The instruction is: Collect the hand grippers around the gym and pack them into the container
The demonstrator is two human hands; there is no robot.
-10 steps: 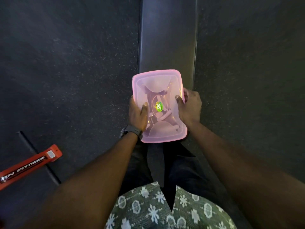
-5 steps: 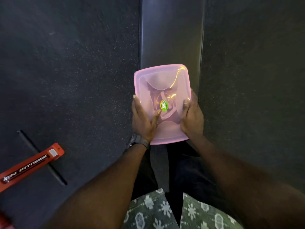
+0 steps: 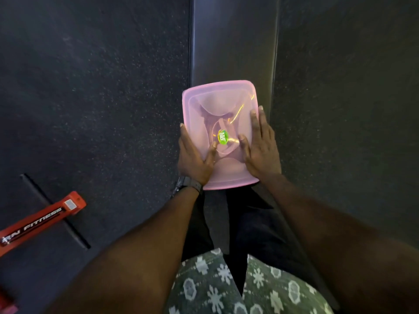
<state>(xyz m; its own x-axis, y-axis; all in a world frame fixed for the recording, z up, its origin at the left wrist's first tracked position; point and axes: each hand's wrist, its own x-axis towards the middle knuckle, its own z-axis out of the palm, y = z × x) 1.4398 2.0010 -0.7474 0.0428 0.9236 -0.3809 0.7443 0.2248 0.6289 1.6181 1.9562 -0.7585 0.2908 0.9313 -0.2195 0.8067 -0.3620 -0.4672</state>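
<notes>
Two hands flank the pink lidded container [image 3: 221, 105] on the dark desk [image 3: 233, 41]: the left hand [image 3: 195, 157] and the right hand [image 3: 260, 146] lie flat, each grip spread, fingers straight along its sides, thumbs on the lid. Faint shapes show through it. A red bar [image 3: 40, 219] lies on the floor [image 3: 90, 87] well apart.
</notes>
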